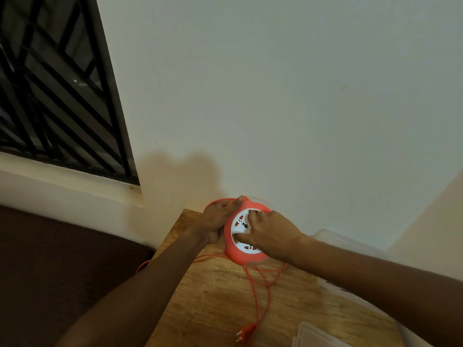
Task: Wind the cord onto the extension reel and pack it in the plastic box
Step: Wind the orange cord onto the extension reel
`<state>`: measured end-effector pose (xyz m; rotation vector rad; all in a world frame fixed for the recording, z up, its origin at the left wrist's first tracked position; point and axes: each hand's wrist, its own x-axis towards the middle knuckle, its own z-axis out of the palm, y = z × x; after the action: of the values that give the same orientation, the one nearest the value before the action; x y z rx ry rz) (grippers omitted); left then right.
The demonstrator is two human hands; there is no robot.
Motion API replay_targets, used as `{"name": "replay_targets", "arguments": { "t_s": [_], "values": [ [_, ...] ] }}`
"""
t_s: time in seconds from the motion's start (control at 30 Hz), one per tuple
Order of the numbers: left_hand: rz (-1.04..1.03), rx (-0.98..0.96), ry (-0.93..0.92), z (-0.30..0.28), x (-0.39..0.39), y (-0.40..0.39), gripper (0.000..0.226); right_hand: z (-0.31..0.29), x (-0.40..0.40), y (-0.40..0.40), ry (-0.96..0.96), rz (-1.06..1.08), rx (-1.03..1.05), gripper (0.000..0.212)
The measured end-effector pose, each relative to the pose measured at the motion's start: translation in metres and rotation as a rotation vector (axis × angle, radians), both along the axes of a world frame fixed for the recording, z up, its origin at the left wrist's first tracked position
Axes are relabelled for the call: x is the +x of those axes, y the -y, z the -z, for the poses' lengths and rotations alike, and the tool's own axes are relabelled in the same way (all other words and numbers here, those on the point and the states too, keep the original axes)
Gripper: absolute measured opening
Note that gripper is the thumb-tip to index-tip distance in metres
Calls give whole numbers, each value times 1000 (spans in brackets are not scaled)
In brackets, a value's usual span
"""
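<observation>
- Two hands at the wooden surface (220, 309): my left hand (217, 219) grips the red extension reel (231, 242); right hand (269, 231) fingers curl on its white hub.
- Much cord (258, 294) lies loose, plug (244, 333) free.
- Plastic box (333, 240) waits beside, unpacked.

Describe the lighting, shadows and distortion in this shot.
Head view: dim, warm light; a soft shadow falls on the wall behind the hands, left and right, on the reel; the wide angle tilts the window; the clear box is hard to make out.
</observation>
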<state>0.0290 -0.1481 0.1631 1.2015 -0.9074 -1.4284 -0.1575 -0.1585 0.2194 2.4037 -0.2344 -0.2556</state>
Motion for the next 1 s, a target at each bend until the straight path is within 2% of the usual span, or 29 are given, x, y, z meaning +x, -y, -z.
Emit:
{"name": "replay_targets", "arguments": {
  "t_s": [0.07, 0.1, 0.23, 0.3, 0.37, 0.43, 0.5, 0.57, 0.63, 0.7, 0.8, 0.9, 1.0],
  "values": [
    [-23, -16, 10, -1, -2, -1, 69, 4, 2, 2, -3, 22, -9, 65],
    [-42, -30, 15, -2, -4, -1, 74, 6, 4, 3, 62, 83, 49, 67],
    [-199, -97, -72, -5, -9, -1, 64, 2, 11, 12, 639, 625, 568, 69],
    [-255, -118, -57, -7, -9, 1, 64, 3, 14, 14, 760, 761, 764, 72],
    [-270, -122, -25, -7, -6, 2, 66, 9, 15, 10, 712, 769, 736, 75],
    [-268, -103, -31, -6, -2, 1, 64, 15, 14, 6, 672, 691, 578, 73],
    [-243, -82, -36, -4, 0, 0, 59, 15, 10, 7, 627, 521, 394, 64],
    [-201, -81, -28, -4, 1, 0, 61, 9, 4, 10, 489, 275, 264, 56],
    [-170, -93, -31, -4, 3, 1, 62, 3, -1, 12, 300, 81, 236, 58],
    [-137, -108, -22, -2, 5, 2, 57, -1, -5, 18, 171, 0, 268, 62],
    [-102, -106, 9, 1, 6, 3, 59, -10, -8, 25, 110, -29, 256, 69],
    [-130, -99, 8, 0, 6, 3, 64, -12, -7, 20, 150, 73, 216, 74],
    [-165, -105, 4, -6, 8, 4, 76, -4, 0, 10, 149, 151, 183, 67]
  ]
}}
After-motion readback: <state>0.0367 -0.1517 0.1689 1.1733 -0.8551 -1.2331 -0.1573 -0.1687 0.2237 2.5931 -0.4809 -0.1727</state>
